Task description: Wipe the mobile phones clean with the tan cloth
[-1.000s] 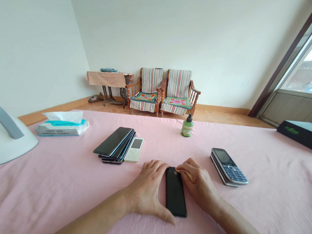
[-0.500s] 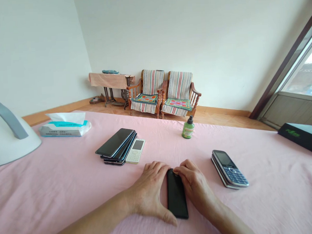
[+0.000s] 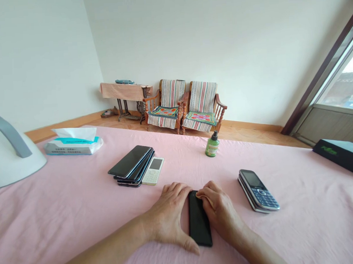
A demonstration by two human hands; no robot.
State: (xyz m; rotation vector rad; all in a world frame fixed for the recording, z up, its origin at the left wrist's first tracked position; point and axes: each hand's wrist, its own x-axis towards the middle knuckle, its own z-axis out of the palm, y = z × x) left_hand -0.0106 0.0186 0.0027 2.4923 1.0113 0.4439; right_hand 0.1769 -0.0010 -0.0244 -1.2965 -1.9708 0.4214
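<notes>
A black phone [image 3: 199, 221] lies face down on the pink tablecloth [image 3: 65, 216] in front of me. My left hand [image 3: 169, 219] clasps its left edge, fingers curled at the far end and thumb at the near corner. My right hand [image 3: 220, 212] rests along the phone's right side. Its fingertips are pinched together on the phone's far end, with a small pale thing under them that I cannot make out.
A stack of dark smartphones [image 3: 131, 166] and a white keypad phone [image 3: 153, 170] lie to the far left. Two stacked blue keypad phones [image 3: 258, 190] sit on the right. A green bottle [image 3: 212, 144], a tissue pack [image 3: 73, 142], a white appliance [image 3: 9, 156] and a dark box [image 3: 340, 153] ring the table.
Both hands stay on the black phone. The right fingertips have shifted slightly on its far end, and the camera view has drifted a little.
</notes>
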